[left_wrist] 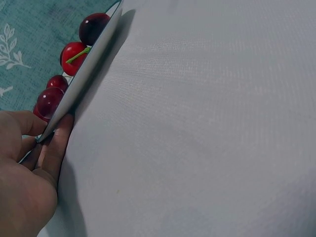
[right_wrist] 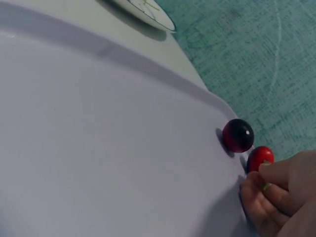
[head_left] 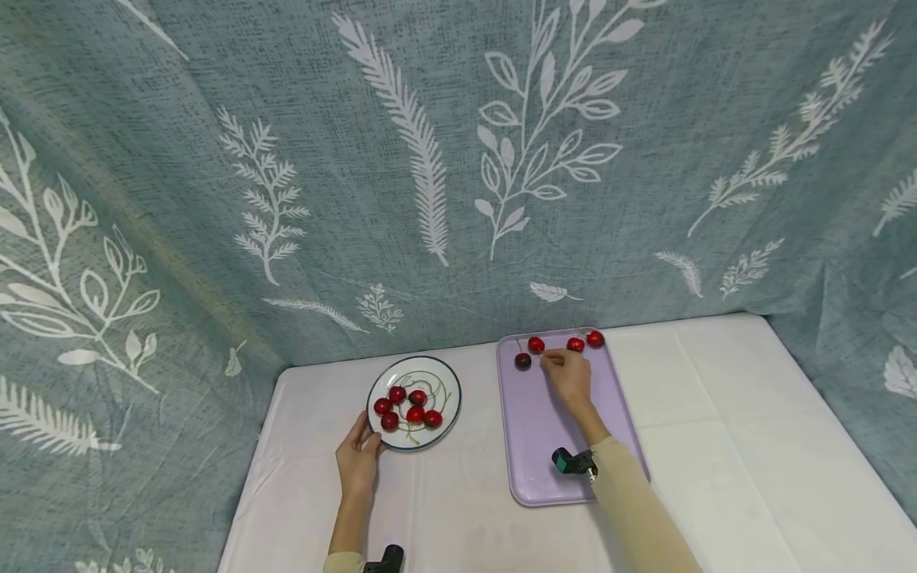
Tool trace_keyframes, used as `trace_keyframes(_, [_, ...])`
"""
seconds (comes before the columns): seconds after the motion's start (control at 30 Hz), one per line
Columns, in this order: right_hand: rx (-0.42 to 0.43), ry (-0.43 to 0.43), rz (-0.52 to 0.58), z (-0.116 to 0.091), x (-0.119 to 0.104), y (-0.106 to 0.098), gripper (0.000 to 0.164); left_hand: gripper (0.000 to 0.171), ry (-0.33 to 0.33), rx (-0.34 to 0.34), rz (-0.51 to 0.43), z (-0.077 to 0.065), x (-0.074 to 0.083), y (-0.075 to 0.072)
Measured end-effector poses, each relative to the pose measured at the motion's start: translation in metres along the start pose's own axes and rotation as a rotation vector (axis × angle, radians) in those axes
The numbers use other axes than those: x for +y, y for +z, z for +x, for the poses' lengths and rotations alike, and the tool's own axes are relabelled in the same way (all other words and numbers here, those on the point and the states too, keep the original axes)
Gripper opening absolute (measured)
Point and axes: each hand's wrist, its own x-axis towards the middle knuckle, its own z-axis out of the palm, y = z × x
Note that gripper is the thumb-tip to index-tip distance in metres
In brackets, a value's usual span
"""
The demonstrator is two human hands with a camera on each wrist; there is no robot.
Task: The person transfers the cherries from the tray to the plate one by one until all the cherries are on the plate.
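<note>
White plate (head_left: 431,372), 6 cherries (head_left: 415,414) on it, left hand (head_left: 357,461) pinching its rim, right hand (head_left: 570,379), narrow grip on cherry stem (right_wrist: 267,186)

Left hand (head_left: 357,460) pinches; right hand (head_left: 571,378) pinches too, its arm (head_left: 634,497) extended farther forward.

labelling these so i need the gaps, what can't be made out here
Head view: the purple tray's surface beneath the right hand, covered by that hand.
Left wrist view: most of the inside of the plate, hidden by its side.
Right wrist view: much of the nearest red cherry's stem, behind the hand; the plate's remainder, cut off by the top edge.
</note>
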Motion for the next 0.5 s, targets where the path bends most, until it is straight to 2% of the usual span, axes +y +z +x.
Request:
trace_keyframes(0.2, [0.039, 0.022, -0.025, 0.0000, -0.0022, -0.0012, 0.018, 0.057, -0.005, -0.004, 0.009, 0.0013, -0.0008, -0.0004])
trace_keyframes(0.33, [0.034, 0.056, 0.008, 0.0010, -0.0012, -0.0009, 0.020, 0.057, -0.011, -0.015, 0.022, 0.0012, -0.0007, -0.0021])
trace_keyframes(0.43, [0.002, 0.080, 0.132, 0.0019, 0.0002, -0.0010, 0.021, 0.058, -0.013, -0.022, 0.023, 0.0012, -0.0007, -0.0021])
trace_keyframes(0.5, [-0.043, 0.116, 0.268, 0.0027, 0.0007, -0.0018, 0.023, 0.058, -0.014, -0.021, 0.024, 0.0008, -0.0003, -0.0015])
